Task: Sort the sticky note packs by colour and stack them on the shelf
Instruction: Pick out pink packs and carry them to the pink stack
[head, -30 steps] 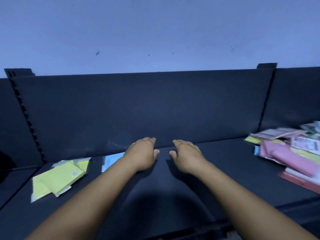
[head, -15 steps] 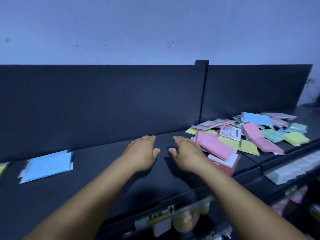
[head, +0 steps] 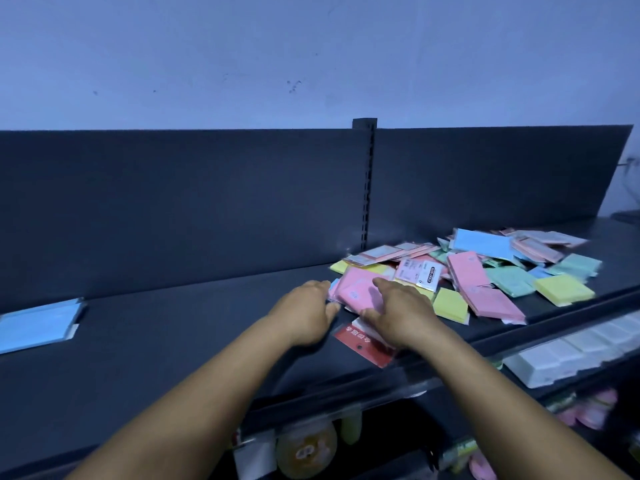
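Picking step: left hand [head: 304,315] and right hand [head: 398,311], fingers relaxed, grasping nothing, reach the pink pack [head: 356,292] atop the pile (unsorted); next, close and lift.

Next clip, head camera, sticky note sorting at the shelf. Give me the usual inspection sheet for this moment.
Surface: dark shelf, bare in the middle stretch.
Job's things: mixed pile of packs on the right, pink, yellow, green and blue jumbled and overlapping; blue packs lie apart at far left.
Clutter: red-headed pack near the front edge, partly under the right hand.
Grippers: left hand at the pile's left edge; right hand lies on a pink pack; a firm grip is not clear.
Cables: nothing seen.
Surroundings: dark back panel, pale wall, white trays on a lower shelf.
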Available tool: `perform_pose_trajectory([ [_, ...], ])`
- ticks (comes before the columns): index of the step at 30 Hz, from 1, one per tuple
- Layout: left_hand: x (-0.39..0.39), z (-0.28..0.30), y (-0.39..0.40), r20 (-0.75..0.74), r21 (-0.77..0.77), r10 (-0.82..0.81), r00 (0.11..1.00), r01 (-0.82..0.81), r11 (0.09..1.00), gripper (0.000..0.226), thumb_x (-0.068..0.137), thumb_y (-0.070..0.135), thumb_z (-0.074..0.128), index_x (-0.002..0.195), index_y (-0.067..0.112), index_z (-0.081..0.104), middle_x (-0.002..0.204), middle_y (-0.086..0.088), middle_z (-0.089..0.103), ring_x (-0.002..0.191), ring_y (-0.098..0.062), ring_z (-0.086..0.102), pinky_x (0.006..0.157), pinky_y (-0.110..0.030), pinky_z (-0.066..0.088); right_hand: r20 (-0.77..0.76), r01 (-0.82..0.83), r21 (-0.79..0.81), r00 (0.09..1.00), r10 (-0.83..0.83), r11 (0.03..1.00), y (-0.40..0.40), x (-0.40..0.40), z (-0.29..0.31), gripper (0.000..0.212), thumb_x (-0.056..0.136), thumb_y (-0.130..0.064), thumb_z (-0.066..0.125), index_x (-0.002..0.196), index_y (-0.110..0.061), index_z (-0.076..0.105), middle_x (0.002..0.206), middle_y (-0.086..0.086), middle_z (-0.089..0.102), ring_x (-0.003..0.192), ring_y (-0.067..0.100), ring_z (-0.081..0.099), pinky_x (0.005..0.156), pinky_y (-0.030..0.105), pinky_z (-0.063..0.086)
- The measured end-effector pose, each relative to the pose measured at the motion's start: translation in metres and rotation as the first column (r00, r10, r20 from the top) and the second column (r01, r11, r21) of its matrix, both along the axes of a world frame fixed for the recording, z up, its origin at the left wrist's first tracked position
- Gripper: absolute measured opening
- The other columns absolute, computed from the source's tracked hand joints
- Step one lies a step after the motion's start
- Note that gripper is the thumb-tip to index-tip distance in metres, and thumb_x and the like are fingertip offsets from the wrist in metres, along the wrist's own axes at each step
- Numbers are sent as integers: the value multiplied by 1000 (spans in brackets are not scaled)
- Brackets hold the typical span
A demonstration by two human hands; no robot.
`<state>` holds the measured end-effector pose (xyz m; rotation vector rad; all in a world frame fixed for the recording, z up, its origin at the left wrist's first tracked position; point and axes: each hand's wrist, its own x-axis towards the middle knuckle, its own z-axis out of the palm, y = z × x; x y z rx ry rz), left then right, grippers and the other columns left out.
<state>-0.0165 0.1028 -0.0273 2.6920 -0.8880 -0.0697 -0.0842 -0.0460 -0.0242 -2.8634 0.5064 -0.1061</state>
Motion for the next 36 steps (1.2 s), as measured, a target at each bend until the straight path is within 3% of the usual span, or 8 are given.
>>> perform_pose_trajectory([
  [4, 7, -7, -15, -31, -46, 40, 999, -41, 998, 22, 96, 27, 42, 113, 17, 52, 126, -10, 55, 114, -27, 52, 94, -34, 44, -98, 15, -6, 995, -16, 1000, -20, 2, -9, 64, 88, -58, 50, 139, -21, 36, 137, 4, 51, 123, 29, 46, 97, 37, 37],
  [9, 14, -9, -28, -46, -21, 104, 994, -105, 994, 27, 99, 30, 39, 111, 11, 53, 124, -14, 56, 111, -30, 53, 91, -34, 44, -122, 50, 10, 991, -48, 999, -32, 7, -8, 88, 77, -65, 62, 146, -21, 28, 139, 5, 48, 126, 29, 45, 98, 37, 39],
  [13, 21, -10, -36, -65, -2, 132, 989, -133, 991, 29, 101, 30, 36, 112, 9, 53, 120, -14, 59, 108, -31, 54, 87, -34, 45, -30, 89, 206, 996, -84, 974, -39, 10, -2, 76, 75, -33, 77, 138, -27, 34, 134, 4, 43, 117, 25, 50, 101, 40, 40],
  [17, 30, -10, -48, -73, 13, 159, 985, -159, 987, 37, 100, 35, 36, 119, 8, 53, 125, -12, 57, 113, -29, 53, 90, -34, 44, 113, 81, 338, 986, -125, 938, -51, 17, 5, 65, 74, 3, 66, 129, -25, 43, 126, 3, 51, 101, 24, 56, 76, 28, 46],
  [22, 43, -12, -59, -112, 13, 217, 970, -217, 976, 47, 92, 47, 53, 117, 7, 52, 118, -9, 58, 107, -28, 55, 84, -33, 44, 216, 125, 407, 949, -228, 905, -58, 22, 7, 54, 78, 3, 58, 127, -18, 46, 115, 8, 60, 99, 27, 59, 75, 32, 50],
  [25, 52, -13, -61, -188, -53, 263, 946, -277, 959, 39, 86, 44, 64, 101, 9, 54, 103, -7, 58, 90, -24, 53, 72, -29, 41, 254, 145, 464, 923, -288, 874, -60, 25, 5, 47, 83, -2, 60, 125, -17, 46, 109, 6, 58, 99, 26, 57, 77, 32, 49],
  [31, 69, -17, -59, -432, -285, 239, 870, -383, 879, 24, 84, 31, 67, 80, 8, 60, 82, -8, 60, 73, -25, 55, 66, -27, 41, 228, 159, 500, 924, -306, 851, -69, 27, 1, 27, 79, 5, 44, 95, -14, 54, 75, 9, 69, 70, 28, 65, 56, 31, 51],
  [36, 69, -17, -64, -593, -453, 139, 794, -470, 757, 22, 87, 16, 63, 68, 7, 56, 64, -14, 60, 58, -24, 54, 61, -27, 47, 257, 85, 543, 930, -262, 835, -69, 29, 0, 29, 87, 3, 44, 100, -20, 56, 76, 18, 71, 56, 29, 63, 49, 29, 49],
])
